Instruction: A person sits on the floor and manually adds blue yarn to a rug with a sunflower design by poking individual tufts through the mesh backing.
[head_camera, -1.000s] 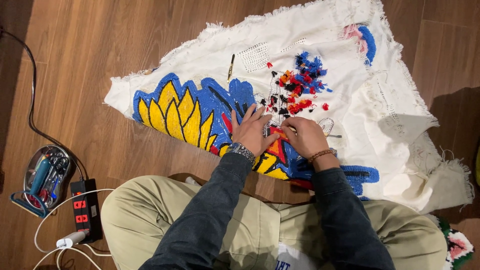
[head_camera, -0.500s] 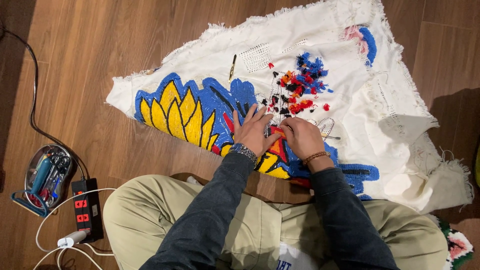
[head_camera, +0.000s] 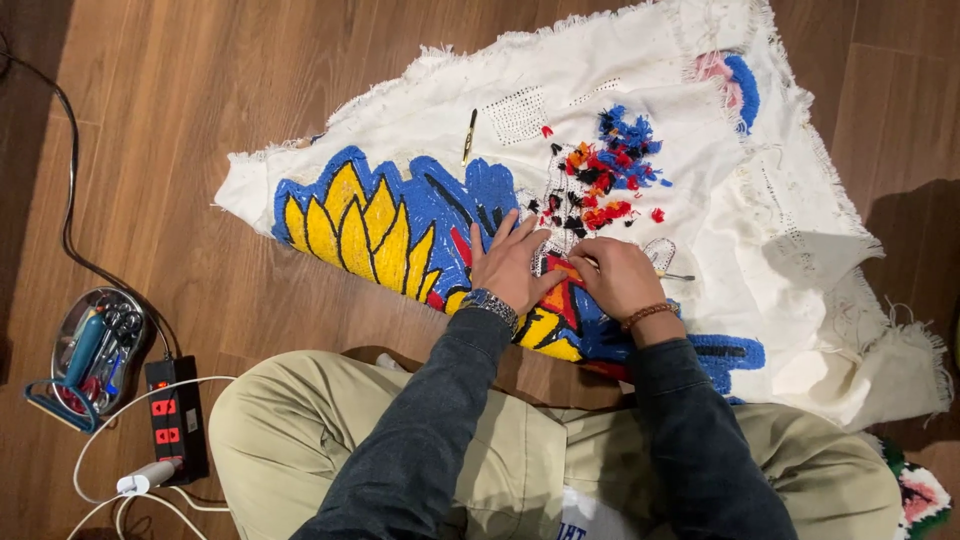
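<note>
White fringed canvas rug with blue-yellow tufted flower (head_camera: 700, 260) on floor, unmoved since earlier. Left hand (head_camera: 512, 265) flat, open, pressing tufts. Right hand (head_camera: 618, 278) drawn closer to left, curled; grip on thin metal tool (head_camera: 676, 276) unclear. Loose yarn pile (head_camera: 600, 185) just above hands.

no packages, labels, signs or screens

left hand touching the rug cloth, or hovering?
Touching. The head view shows the left hand lying flat, fingers spread, directly on the tufted rug cloth, no gap or shadow beneath it.
</note>
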